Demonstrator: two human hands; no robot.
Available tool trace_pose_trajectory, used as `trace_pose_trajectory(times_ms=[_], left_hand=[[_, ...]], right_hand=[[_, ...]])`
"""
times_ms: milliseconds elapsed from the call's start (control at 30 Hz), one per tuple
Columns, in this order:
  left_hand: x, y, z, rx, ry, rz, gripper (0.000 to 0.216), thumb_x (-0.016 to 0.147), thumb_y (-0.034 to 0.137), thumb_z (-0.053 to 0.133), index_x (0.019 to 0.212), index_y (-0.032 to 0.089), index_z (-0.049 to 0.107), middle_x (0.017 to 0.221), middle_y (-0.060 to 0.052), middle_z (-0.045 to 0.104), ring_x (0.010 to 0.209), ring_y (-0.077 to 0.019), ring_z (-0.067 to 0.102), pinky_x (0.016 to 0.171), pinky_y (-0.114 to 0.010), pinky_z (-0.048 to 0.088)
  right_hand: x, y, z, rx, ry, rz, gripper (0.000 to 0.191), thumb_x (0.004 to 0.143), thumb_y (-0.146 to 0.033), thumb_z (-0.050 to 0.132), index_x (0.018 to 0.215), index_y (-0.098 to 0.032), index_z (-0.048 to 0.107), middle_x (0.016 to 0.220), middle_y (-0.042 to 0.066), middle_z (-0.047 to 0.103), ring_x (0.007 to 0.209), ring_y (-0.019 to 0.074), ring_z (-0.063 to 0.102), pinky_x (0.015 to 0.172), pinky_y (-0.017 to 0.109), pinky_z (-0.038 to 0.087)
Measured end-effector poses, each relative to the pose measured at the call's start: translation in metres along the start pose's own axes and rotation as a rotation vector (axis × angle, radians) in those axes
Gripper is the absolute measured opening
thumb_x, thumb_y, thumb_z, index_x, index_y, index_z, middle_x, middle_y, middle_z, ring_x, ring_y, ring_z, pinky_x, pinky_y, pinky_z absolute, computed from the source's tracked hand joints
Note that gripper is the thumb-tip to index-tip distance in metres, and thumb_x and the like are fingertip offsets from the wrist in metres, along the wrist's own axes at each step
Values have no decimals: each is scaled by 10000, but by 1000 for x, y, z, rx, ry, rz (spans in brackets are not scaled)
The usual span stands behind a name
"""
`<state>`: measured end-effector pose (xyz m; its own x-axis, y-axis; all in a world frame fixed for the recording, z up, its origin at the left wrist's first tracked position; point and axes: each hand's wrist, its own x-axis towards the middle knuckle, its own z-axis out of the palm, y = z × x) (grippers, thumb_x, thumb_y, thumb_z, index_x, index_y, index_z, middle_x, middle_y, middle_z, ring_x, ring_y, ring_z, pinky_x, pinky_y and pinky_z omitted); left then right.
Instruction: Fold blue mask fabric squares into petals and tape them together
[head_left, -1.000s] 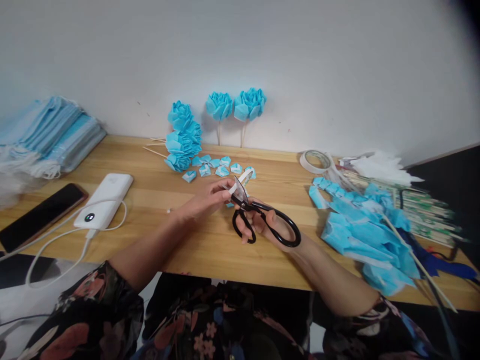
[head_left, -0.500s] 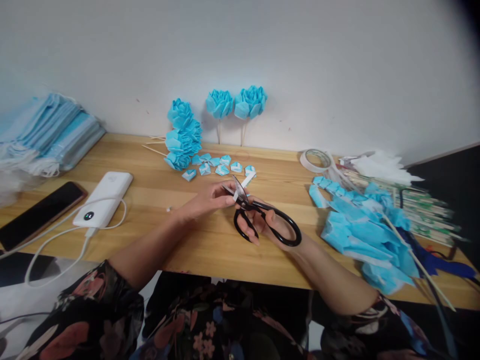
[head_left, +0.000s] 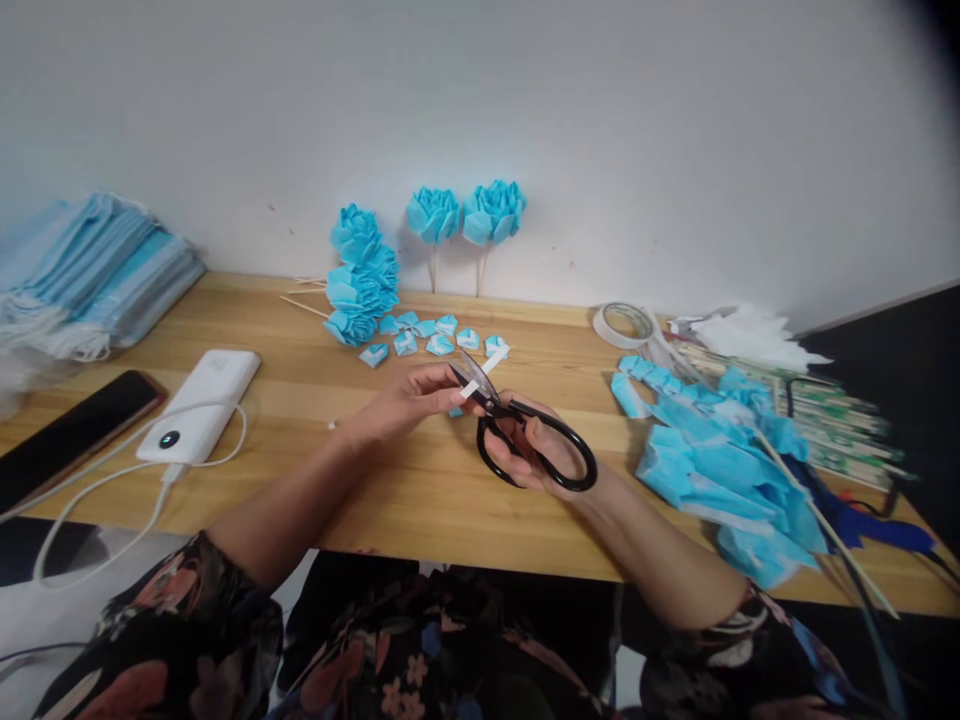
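My right hand [head_left: 529, 450] is closed round the black handles of the scissors [head_left: 559, 430]. Their blades, slightly parted, point up and to the left over the middle of the table. A narrow white strip [head_left: 493, 362] runs slantwise across the blades. My left hand [head_left: 420, 395] pinches near the strip's lower end, close to the blade tips. Just under those fingertips a small bit of blue [head_left: 456, 411] shows; I cannot tell whether it is held. Beyond the hands lie several small folded blue-and-white pieces [head_left: 440, 344].
Blue paper flowers [head_left: 495, 212] on sticks stand against the wall, others [head_left: 352, 290] lie left of them. Stacked masks [head_left: 112, 270], a phone [head_left: 79, 435] and a cabled power bank [head_left: 199, 405] are left. At right are a tape roll [head_left: 622, 323], crumpled blue sheets [head_left: 697, 475] and a blue-handled tool [head_left: 885, 530].
The scissor blades have drawn closer together, and my right fingers have curled further round the handles. The white strip has shifted slightly in my left fingers. The whole view has moved a little.
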<state>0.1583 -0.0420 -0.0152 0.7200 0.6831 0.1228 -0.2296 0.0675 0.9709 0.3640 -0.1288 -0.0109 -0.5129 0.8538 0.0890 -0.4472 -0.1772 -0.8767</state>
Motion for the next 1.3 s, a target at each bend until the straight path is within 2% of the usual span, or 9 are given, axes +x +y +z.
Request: trace_pose_trajectory(times_ms=[233, 333, 433, 533, 600, 700, 833, 1067, 1300], left_hand=[[4, 1, -4, 80, -3, 41, 267, 890, 435, 748, 885, 172, 789, 884, -54, 767, 874, -166, 698, 856, -298, 521], [5, 0, -4, 67, 84, 52, 288, 860, 453, 773, 886, 167, 776, 805, -35, 741, 746, -137, 655, 745, -270, 496], [6, 2, -1, 20, 202, 32, 313, 863, 466, 762, 895, 154, 761, 720, -24, 708, 674, -125, 613, 715, -269, 474], [8, 6, 2, -74, 259, 27, 360, 818, 498, 785, 836, 140, 746, 633, -15, 664, 621, -124, 591, 675, -265, 464], [9, 7, 3, -132, 282, 26, 374, 780, 501, 807, 779, 136, 725, 611, -13, 649, 586, -123, 585, 636, -264, 461], [11, 7, 2, -157, 309, 34, 391, 759, 501, 813, 733, 126, 706, 653, -35, 672, 582, -128, 602, 622, -272, 471], [11, 8, 3, -164, 293, 59, 409, 789, 522, 780, 737, 121, 716, 632, -42, 666, 586, -134, 606, 620, -270, 467], [10, 10, 3, -116, 246, 57, 465, 821, 575, 734, 706, 127, 692, 639, -53, 659, 661, -168, 626, 699, -310, 486], [7, 2, -1, -26, 176, 46, 438, 879, 547, 690, 729, 136, 705, 729, -74, 697, 734, -182, 635, 771, -335, 469]], right_hand=[[-2, -5, 2, -65, 33, 71, 589, 867, -672, 679, 1186, -188, 575, 669, -74, 536, 382, 14, 288, 301, 136, 252], [-4, -4, 2, -95, -5, 81, 589, 823, -657, 737, 1145, -194, 568, 663, -80, 533, 396, 12, 299, 341, 138, 249], [-5, -2, 0, -176, -91, 103, 530, 810, -562, 802, 1109, -185, 579, 738, -43, 563, 520, 34, 421, 447, 143, 322], [-6, -3, 0, -193, -149, 110, 578, 826, -622, 758, 1149, -186, 561, 801, -19, 576, 575, 46, 423, 483, 156, 325], [-6, -7, 1, -164, -133, 109, 623, 838, -688, 702, 1174, -192, 532, 802, -25, 565, 529, 37, 361, 446, 162, 290], [-5, -12, 3, -164, -45, 116, 587, 884, -681, 650, 1174, -188, 514, 781, -32, 537, 512, 40, 343, 409, 160, 275], [-4, -12, 3, -182, 21, 100, 532, 914, -636, 640, 1163, -178, 536, 767, -26, 534, 517, 47, 363, 383, 152, 263], [-4, -8, -2, -142, 30, 44, 432, 969, -569, 598, 1175, -191, 571, 766, -22, 540, 526, 49, 360, 387, 142, 286], [-3, -6, -1, -160, 30, 19, 470, 964, -591, 590, 1201, -186, 565, 761, -21, 540, 510, 47, 352, 372, 143, 274]])
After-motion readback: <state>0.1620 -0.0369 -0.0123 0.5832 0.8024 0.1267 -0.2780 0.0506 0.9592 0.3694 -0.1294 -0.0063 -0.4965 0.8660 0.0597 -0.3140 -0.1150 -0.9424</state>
